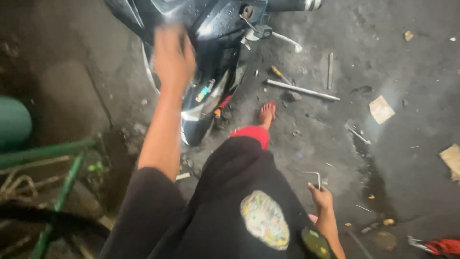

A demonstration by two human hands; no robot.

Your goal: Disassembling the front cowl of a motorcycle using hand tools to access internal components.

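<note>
My left hand [173, 57] is stretched forward and rests on the black body panel of a motorcycle [211, 29], fingers spread; motion blur hides whether it grips anything. My right hand [320, 197] hangs low by my hip and holds a thin bent metal hex key [316, 176] that sticks up from the fingers. My bare foot [267, 113] stands on the dark concrete floor just beside the motorcycle's lower fairing. I wear a black shirt with a round patch and red shorts.
A long metal rod [303, 89] and a yellow-handled screwdriver [278, 73] lie on the floor past my foot. Cardboard scraps [381, 109] and small debris are scattered to the right. A green metal frame [48, 153] stands at the left. A red object [443, 246] lies bottom right.
</note>
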